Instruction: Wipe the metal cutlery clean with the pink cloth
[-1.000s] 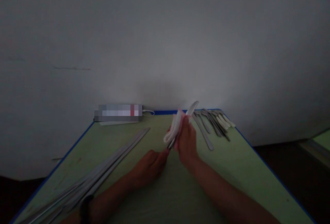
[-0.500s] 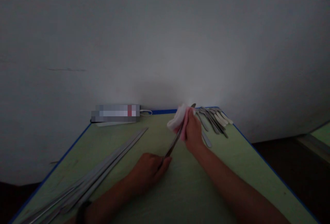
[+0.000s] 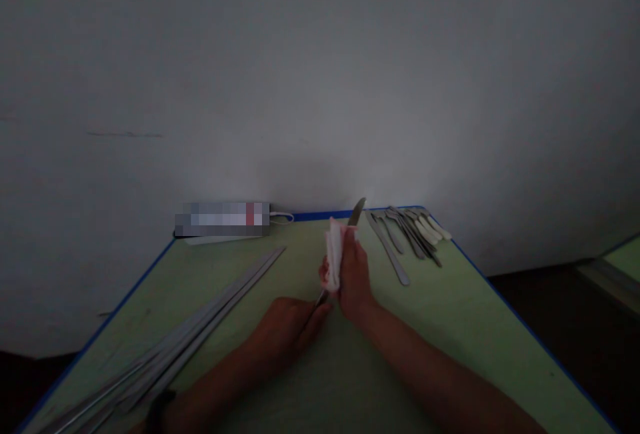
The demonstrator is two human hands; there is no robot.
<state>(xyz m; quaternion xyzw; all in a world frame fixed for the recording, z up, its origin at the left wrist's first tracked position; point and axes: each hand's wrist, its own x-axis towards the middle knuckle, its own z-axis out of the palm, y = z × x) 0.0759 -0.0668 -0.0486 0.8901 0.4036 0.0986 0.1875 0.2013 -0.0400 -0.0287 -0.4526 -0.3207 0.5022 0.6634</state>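
A metal table knife point(image 3: 357, 211) slants up and away from me over the table. My left hand point(image 3: 290, 327) is closed on its handle, near the middle of the table. My right hand point(image 3: 354, 274) presses a folded pink and white cloth point(image 3: 334, 257) around the knife's middle. Above the cloth the blade's rounded tip sticks out; a short bit of handle shows below it. Cloth and fingers hide the rest of the knife.
On the green table point(image 3: 240, 367), long flat grey strips point(image 3: 200, 327) lie at left. Another knife point(image 3: 390, 251) and several pieces of cutlery point(image 3: 413, 234) lie at the back right. A blurred-out box point(image 3: 223, 219) with a white cord stands by the wall point(image 3: 320, 87).
My right hand and the cloth have slid down the knife toward my left hand, baring more of the blade tip. The left hand has stayed about where it was.
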